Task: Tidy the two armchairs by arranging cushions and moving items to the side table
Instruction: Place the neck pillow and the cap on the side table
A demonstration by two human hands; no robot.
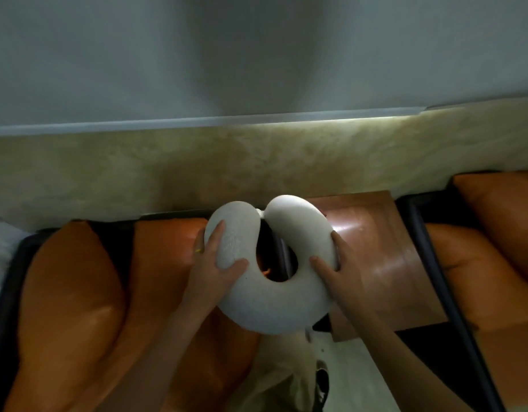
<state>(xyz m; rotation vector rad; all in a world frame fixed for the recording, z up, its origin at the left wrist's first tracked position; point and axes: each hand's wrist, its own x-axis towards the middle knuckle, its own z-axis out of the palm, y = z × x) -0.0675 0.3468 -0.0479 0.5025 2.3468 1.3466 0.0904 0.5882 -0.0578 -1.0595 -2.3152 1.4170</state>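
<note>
I hold a white U-shaped neck pillow [268,304] in the air between the left armchair and the side table. My left hand [215,263] grips its left arm, and my right hand [335,263] grips its right arm. The pillow's open end points toward the wall. The left armchair [164,263] is orange leather with an orange cushion [69,286] on its seat. The brown wooden side table [384,263] lies just right of the pillow. The right armchair [464,278], also orange, carries an orange cushion [503,218] at its back.
A beige marbled wall band [197,165] runs behind the chairs, with a pale wall above. A light cloth item [286,379] hangs below the pillow near my body. Something white [1,242] shows at the far left edge.
</note>
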